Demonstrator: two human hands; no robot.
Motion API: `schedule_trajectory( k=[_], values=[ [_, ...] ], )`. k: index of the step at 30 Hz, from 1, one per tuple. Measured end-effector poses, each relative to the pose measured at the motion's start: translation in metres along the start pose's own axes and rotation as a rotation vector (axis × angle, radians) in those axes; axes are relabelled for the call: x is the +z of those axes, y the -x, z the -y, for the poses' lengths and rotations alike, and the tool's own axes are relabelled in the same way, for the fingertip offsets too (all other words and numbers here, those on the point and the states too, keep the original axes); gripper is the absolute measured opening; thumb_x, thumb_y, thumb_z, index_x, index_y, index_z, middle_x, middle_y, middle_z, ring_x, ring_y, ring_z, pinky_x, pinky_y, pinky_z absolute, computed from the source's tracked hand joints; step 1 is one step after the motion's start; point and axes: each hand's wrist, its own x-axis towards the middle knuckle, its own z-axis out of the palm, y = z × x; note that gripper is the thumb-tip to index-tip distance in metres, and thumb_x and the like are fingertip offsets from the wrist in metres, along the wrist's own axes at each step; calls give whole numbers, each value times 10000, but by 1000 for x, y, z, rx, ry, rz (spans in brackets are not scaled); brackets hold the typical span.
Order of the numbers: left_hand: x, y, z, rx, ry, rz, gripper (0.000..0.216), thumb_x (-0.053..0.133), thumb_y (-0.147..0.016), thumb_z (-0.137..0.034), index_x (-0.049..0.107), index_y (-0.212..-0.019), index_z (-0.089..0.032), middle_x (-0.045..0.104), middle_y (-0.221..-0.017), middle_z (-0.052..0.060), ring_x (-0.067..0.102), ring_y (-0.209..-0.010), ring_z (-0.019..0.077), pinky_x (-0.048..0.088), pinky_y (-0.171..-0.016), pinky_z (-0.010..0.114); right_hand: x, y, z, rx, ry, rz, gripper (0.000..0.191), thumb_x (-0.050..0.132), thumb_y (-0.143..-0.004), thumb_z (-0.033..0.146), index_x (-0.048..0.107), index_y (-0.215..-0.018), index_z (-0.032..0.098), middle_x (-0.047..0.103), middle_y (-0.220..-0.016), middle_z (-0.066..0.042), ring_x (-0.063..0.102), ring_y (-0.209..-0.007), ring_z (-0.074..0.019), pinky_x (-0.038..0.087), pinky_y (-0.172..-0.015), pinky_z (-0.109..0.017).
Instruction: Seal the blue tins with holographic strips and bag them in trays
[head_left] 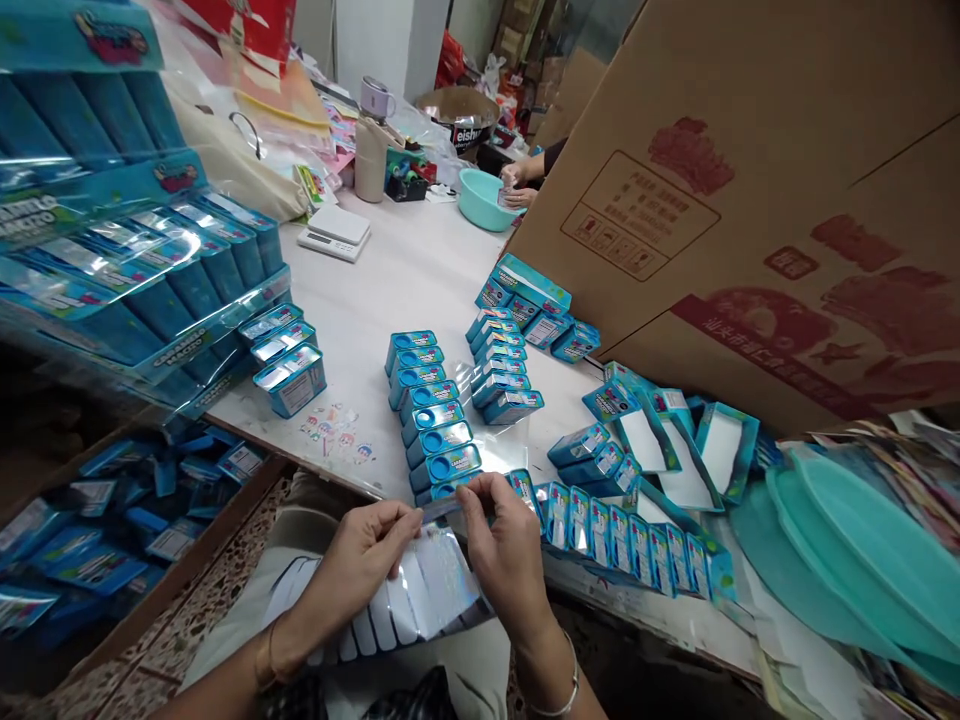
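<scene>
My left hand (356, 552) and right hand (508, 545) are close together near me, thumb and fingers of each pinched on the far edge of a film-covered bundle (436, 582). The bundle lies over my lap, just off the near edge of the table (352, 300), its shiny clear wrap catching the light above a row of white panels.

Right beyond my fingers a long row of blue boxes (437, 440) runs away toward the far side, and a shorter row (501, 365) stands to the right of its far part. Near right, more boxes stand side by side in a line (626, 540), with open cardboard trays (675, 445) behind them. Three boxes (291, 380) sit on the left, beside a tall wrapped stack (180, 260). Below that, a carton on the left is full of loose blue boxes (112, 520).

Farther off are a white scale (337, 230), a beige tumbler (370, 165) and a turquoise basin (487, 205), where a co-worker's hands (517, 182) are busy. A big tilted brown carton (750, 180) fills the far right, with turquoise trays (862, 545) stacked nearer me.
</scene>
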Motion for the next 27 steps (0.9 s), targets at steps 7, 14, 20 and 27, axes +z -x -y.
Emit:
schedule_trajectory(
  k=[7,14,20,27],
  values=[
    [-1,-14,6,-8,-57,20,482,511,-933,-569,557,-668,-169,462,-540,-38,422,-521,112,299,-510,233,10,-7,-9,-138,218,-128,123,531,-965,227,567,-848,213,593,-1132,-108,520,-1095,-272,424,-898,-419],
    [8,-37,31,-88,80,53,596,585,-792,-734,519,-588,-178,477,-458,-36,392,-477,110,282,-526,245,15,-9,-18,-63,47,-137,63,532,-930,181,555,-976,217,559,-1136,-93,529,-1111,-250,461,-922,-412],
    [14,-42,43,-138,135,41,616,588,-787,-739,557,-563,-166,502,-425,-19,440,-504,130,334,-587,260,15,-10,-22,-133,63,-167,283,418,-942,107,548,-1172,207,540,-1225,-125,493,-1216,-258,442,-1013,-467],
    [3,11,2,-49,99,230,465,646,-817,-596,582,-669,-159,500,-545,-36,402,-493,95,299,-495,223,-36,34,-9,-160,-67,49,189,558,-958,208,591,-1141,242,619,-1084,-62,604,-998,-197,519,-819,-305]
  ],
)
